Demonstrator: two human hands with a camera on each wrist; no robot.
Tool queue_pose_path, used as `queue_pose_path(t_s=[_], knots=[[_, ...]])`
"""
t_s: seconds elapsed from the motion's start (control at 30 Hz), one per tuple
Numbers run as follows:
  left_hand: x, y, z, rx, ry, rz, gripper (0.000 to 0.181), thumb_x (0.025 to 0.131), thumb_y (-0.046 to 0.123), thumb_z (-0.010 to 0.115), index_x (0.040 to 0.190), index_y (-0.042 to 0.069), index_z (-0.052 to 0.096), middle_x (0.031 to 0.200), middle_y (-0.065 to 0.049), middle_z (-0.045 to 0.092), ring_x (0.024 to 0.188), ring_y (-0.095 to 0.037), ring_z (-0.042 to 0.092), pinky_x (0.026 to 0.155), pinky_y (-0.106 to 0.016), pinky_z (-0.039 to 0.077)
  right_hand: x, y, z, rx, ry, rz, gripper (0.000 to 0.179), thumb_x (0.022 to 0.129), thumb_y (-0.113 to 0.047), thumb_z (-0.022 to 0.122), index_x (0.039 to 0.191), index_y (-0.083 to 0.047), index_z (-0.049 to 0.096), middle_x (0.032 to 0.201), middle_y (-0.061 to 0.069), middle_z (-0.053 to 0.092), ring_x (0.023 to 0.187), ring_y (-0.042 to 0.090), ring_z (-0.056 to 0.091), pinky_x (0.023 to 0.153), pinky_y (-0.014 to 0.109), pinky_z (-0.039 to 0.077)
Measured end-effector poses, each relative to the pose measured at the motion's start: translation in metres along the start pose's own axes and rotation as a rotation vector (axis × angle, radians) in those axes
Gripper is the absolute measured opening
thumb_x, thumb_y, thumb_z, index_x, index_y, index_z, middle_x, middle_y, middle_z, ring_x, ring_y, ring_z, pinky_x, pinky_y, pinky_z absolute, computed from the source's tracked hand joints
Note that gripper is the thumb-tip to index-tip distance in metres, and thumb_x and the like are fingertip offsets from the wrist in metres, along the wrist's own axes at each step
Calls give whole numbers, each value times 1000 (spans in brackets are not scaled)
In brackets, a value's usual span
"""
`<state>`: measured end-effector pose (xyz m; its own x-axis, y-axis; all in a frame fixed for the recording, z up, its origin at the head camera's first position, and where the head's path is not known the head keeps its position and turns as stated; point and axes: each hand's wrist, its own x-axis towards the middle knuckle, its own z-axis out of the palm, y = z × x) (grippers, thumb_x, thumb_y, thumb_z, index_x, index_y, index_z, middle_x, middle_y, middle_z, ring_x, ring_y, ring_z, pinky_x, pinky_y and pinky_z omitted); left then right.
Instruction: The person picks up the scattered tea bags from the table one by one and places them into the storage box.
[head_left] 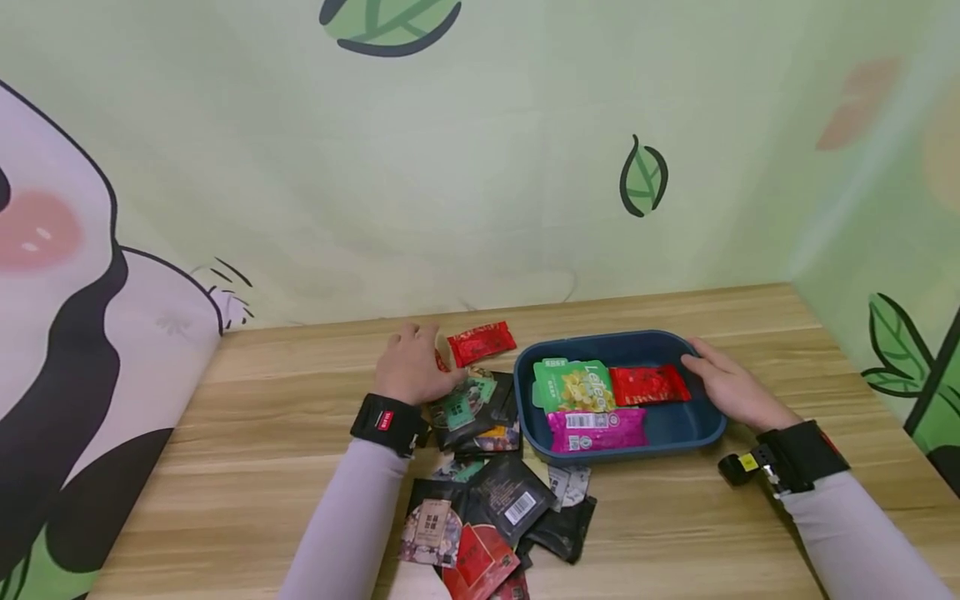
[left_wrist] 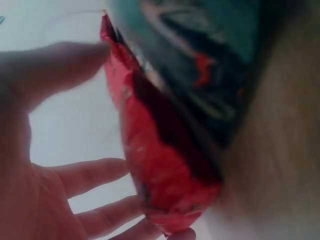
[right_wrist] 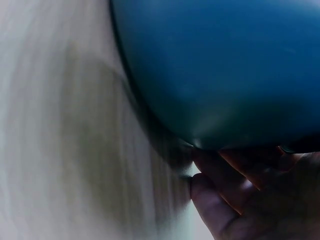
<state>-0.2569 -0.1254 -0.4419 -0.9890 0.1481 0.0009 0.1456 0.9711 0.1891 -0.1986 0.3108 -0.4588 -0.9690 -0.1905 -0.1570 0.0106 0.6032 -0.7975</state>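
Note:
My left hand (head_left: 416,368) is at the back of the table, left of a pile of sachets. It holds a shiny red packet (left_wrist: 155,150) between the thumb and the fingers; in the head view the hand hides most of that packet. Beside it, dark sachets with green labels (head_left: 465,408) lie stacked. At the right, my right hand (head_left: 731,392) grips the end of a dark blue plastic tub (head_left: 618,457), thumb at the rim and fingers against the outer wall. Inside the tub lie a green packet (head_left: 573,385), a red packet (head_left: 649,385) and a magenta packet (head_left: 597,430).
Another red packet (head_left: 482,342) lies behind the pile, near the wall. Nearer me is a loose heap of black sachets (head_left: 510,498) with a red sachet (head_left: 480,560) among them. A printed backdrop (head_left: 525,167) rises along the table's back edge.

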Motion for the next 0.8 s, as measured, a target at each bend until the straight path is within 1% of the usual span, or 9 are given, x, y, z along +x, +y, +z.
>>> queue_pose_path(t_s=[0.2, 0.33, 0.6, 0.7, 0.8], knots=[[0, -1, 5, -10, 24, 2, 82, 79, 49, 70, 146, 7, 50, 143, -23, 45, 124, -43, 47, 94, -53, 47, 1, 1, 1, 10, -6, 0, 79, 106, -46, 26, 156, 12, 8, 161, 34, 5, 147, 50, 4, 114, 63, 10], [0, -2, 5, -9, 23, 4, 78, 80, 46, 70, 144, 6, 52, 141, -23, 47, 122, -42, 48, 93, -52, 48, 1, 0, 1, 14, -1, -7, 77, 106, -44, 27, 155, 12, 9, 160, 34, 6, 147, 50, 5, 115, 63, 10], [0, -3, 5, -20, 38, -15, 81, 75, 47, 75, 142, 7, 53, 134, -23, 49, 104, -41, 57, 85, -49, 51, 0, -1, 1, 23, 0, -19, 76, 106, -43, 27, 155, 13, 11, 160, 35, 9, 147, 50, 6, 114, 63, 10], [0, -4, 5, -31, 43, -16, 81, 73, 45, 77, 141, 8, 54, 132, -22, 50, 102, -39, 58, 83, -49, 51, 0, -1, 1, 23, 0, -23, 76, 106, -42, 28, 155, 13, 11, 160, 35, 10, 147, 50, 6, 114, 63, 11], [-1, -6, 4, -44, 47, -9, 77, 72, 38, 78, 139, 8, 56, 131, -21, 50, 101, -38, 57, 84, -48, 51, -1, -1, 0, 24, -2, -30, 75, 106, -42, 27, 155, 13, 12, 160, 35, 12, 147, 50, 7, 114, 63, 11]])
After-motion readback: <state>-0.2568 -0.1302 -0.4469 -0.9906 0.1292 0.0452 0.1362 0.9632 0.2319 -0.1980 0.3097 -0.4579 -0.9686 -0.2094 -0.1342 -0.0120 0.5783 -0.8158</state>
